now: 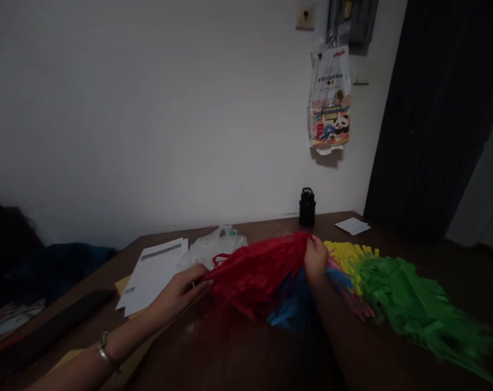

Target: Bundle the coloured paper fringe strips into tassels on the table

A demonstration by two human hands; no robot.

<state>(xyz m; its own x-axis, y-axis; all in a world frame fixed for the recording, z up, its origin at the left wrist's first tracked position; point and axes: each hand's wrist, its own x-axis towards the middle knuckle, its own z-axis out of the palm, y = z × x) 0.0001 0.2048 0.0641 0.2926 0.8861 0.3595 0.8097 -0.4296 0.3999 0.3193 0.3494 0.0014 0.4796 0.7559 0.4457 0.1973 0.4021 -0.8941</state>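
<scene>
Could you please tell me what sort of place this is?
Probably an ordinary indoor room, perhaps in a home, though I cannot be sure. A brown table stands against a plain white wall, and a panda-printed bag hangs in front of that wall.

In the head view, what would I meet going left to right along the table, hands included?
White papers, left hand, red fringed material, right hand, yellow fringed material, green fringed material.
</scene>
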